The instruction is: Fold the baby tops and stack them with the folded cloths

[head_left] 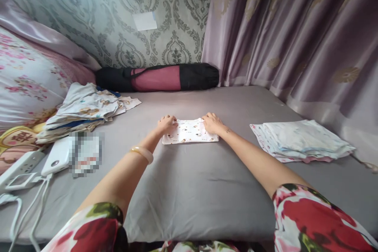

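A white cloth (189,133) with a small brown and dark print lies folded into a flat rectangle on the grey bed sheet. My left hand (167,123) is at its far left corner, fingers curled over the edge. At the far right corner, my right hand (212,123) has its fingers bent down onto the cloth in the same way. Both hands appear to pinch the far edge, though the fingertips are partly hidden. To the right lies a stack of folded pale cloths (301,139). A loose pile of printed clothes (88,104) rests on the left.
A black and pink roll bag (156,78) lies along the wall. On the left are a floral pillow (26,75), a power strip (22,171), a white power bank (57,157) with cables and a blurred-out item (85,153). Purple curtains (280,27) hang at right.
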Action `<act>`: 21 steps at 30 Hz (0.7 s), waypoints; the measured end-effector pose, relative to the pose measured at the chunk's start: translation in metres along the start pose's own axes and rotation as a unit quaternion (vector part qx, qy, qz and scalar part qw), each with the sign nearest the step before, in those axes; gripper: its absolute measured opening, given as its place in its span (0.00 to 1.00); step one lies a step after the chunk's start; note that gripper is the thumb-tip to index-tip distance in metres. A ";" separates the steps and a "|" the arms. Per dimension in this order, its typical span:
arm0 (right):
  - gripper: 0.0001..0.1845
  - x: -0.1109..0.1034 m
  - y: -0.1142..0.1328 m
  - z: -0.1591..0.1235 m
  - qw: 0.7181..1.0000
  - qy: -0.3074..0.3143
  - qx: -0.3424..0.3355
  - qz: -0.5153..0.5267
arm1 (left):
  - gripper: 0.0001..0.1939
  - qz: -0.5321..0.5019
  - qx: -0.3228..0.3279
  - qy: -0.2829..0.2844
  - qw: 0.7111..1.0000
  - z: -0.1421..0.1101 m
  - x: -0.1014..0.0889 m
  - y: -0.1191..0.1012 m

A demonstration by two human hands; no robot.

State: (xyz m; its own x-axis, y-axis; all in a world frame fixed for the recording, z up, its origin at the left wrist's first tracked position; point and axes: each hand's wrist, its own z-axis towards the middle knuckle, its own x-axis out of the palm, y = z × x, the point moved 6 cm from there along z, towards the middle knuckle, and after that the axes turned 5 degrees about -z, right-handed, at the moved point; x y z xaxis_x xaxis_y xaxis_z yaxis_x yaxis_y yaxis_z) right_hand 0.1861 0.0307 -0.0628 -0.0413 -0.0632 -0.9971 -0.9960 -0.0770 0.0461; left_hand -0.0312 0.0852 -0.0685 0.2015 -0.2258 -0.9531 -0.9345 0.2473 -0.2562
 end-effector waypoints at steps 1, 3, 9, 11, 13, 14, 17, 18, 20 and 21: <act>0.19 -0.002 -0.002 0.004 1.000 0.019 0.007 0.007 | 0.18 -0.008 -0.008 0.018 1.000 0.003 -0.003 0.002; 0.19 -0.004 -0.006 0.010 0.998 0.054 0.019 0.020 | 0.19 -0.018 -0.016 0.043 0.999 0.009 -0.009 0.004; 0.18 -0.011 -0.012 0.016 0.994 0.090 0.040 0.042 | 0.19 -0.033 -0.016 0.052 0.998 0.017 -0.011 0.004; 0.17 -0.012 -0.012 0.017 0.994 0.092 0.043 0.049 | 0.18 -0.039 -0.007 0.048 0.998 0.017 -0.012 0.004; 0.16 -0.013 -0.014 0.019 0.994 0.090 0.043 0.055 | 0.17 -0.050 0.004 0.048 0.998 0.016 -0.014 0.006; 0.15 -0.014 -0.014 0.020 0.994 0.087 0.042 0.058 | 0.18 -0.060 0.011 0.051 0.997 0.015 -0.015 0.008; 0.11 -0.017 -0.017 0.019 0.994 0.076 0.031 0.073 | 0.20 -0.133 0.050 0.067 0.988 0.013 -0.022 0.013; 0.11 -0.019 -0.018 0.017 0.994 0.074 0.026 0.079 | 0.21 -0.164 0.067 0.073 0.981 0.012 -0.026 0.014; 0.11 -0.023 -0.020 0.013 0.993 0.070 0.018 0.091 | 0.22 -0.208 0.091 0.085 0.970 0.011 -0.034 0.016; 0.11 -0.027 -0.022 0.011 0.993 0.067 0.013 0.097 | 0.22 -0.212 0.095 0.089 0.968 0.010 -0.038 0.018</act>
State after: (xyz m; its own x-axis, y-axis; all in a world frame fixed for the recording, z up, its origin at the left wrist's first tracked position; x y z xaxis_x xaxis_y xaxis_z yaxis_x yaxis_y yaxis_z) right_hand 0.2080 0.0448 -0.0373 -0.2239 -0.2071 -0.9524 -0.9720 -0.0242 0.2337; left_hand -0.0524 0.1074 -0.0384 0.4852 -0.5005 -0.7170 -0.7042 0.2625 -0.6597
